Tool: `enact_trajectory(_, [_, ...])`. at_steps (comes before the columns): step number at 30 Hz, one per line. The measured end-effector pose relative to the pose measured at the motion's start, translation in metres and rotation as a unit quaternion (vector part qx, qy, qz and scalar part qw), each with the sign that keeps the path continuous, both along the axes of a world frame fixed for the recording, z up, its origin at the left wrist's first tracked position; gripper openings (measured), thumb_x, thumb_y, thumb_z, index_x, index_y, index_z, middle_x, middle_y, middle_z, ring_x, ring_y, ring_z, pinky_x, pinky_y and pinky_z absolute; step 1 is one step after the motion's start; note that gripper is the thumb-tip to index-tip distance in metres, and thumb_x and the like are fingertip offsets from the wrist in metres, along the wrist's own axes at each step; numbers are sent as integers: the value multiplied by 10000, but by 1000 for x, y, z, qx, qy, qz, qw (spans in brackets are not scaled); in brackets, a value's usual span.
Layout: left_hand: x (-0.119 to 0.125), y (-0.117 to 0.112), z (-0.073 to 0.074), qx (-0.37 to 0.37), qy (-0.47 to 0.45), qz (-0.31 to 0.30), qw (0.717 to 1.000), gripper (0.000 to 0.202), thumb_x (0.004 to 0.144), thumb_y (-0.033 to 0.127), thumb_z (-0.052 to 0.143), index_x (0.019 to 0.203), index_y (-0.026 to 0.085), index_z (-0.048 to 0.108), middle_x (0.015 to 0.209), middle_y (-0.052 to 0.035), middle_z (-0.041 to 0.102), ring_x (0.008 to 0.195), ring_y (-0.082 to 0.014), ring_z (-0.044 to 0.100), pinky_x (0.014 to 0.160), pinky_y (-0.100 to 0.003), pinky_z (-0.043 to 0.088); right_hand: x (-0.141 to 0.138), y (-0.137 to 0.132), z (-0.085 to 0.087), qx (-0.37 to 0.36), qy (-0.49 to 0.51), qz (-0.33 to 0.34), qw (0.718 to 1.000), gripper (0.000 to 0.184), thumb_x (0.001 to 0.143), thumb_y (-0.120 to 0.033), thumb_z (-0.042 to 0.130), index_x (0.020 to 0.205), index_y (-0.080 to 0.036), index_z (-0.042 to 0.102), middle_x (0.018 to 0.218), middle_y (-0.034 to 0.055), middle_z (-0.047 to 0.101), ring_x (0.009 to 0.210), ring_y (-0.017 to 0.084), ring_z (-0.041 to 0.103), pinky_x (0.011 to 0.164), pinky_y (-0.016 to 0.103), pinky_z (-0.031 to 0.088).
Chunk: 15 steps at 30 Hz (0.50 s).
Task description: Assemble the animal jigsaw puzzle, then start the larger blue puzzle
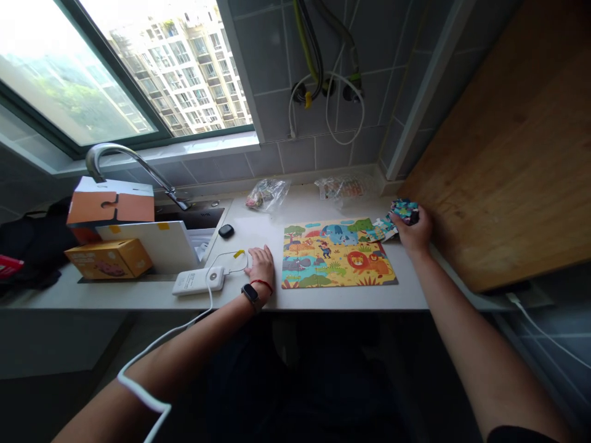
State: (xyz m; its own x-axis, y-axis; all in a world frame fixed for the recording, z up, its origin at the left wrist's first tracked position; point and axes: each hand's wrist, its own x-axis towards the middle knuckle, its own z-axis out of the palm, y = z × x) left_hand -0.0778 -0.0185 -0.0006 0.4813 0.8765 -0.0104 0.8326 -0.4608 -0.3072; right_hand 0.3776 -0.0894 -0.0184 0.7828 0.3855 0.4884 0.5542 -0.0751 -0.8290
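At the counter's right end, beside the wooden board [508, 154], my right hand [415, 232] is curled shut around a small stack of puzzle pieces [405, 210], held just off the top right corner of the animal puzzle [336, 253]. A few loose pieces [382, 229] lie between that hand and the puzzle. My left hand [261, 264] rests flat, fingers spread, on the countertop [323, 298] just beside the puzzle's left edge, holding nothing. Left of it sits a white power bank [198, 280] with its cable [138, 381] trailing over my forearm. Farther left are orange boxes [109, 257] and the tap [133, 163]; two plastic bags [268, 194] lie by the tiled wall.
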Motion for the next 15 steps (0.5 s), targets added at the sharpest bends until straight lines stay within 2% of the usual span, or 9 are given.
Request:
enact_trajectory(6, [0, 0, 2, -12, 1, -22, 1000, 731, 925, 111, 589, 1610, 68, 338, 1379, -326, 613, 1309, -447, 585, 1056, -808, 376, -2, -3, 0, 11, 16, -6, 1000, 548, 640, -504, 848, 1043, -186, 656, 1063, 114, 727, 977, 277, 671, 963, 460, 549])
enact_trajectory(9, [0, 1, 2, -6, 20, -13, 1000, 683, 939, 96, 530, 1598, 45, 356, 1367, -337, 613, 1288, -433, 600, 1055, -799, 380, -3, -4, 0, 31, 39, 11, 999, 535, 650, -519, 845, 1024, -189, 652, 1024, 96, 738, 909, 249, 671, 906, 430, 567])
enact_trajectory(12, [-1, 2, 1, 2, 28, -11, 1000, 671, 942, 100, 519, 1594, 46, 369, 1354, -331, 621, 1273, -421, 609, 1059, -784, 386, -2, -4, 0, 46, 36, 5, 998, 511, 640, -500, 854, 994, -196, 646, 965, 65, 727, 850, 231, 652, 883, 445, 574])
enact_trajectory(15, [-2, 2, 1, -2, 24, -13, 1000, 670, 950, 114, 519, 1603, 77, 371, 1353, -308, 626, 1274, -409, 608, 1066, -774, 386, -1, -5, 0, 28, -5, -33, 999, 478, 650, -472, 841, 986, -193, 647, 963, 73, 706, 869, 254, 645, 906, 490, 564])
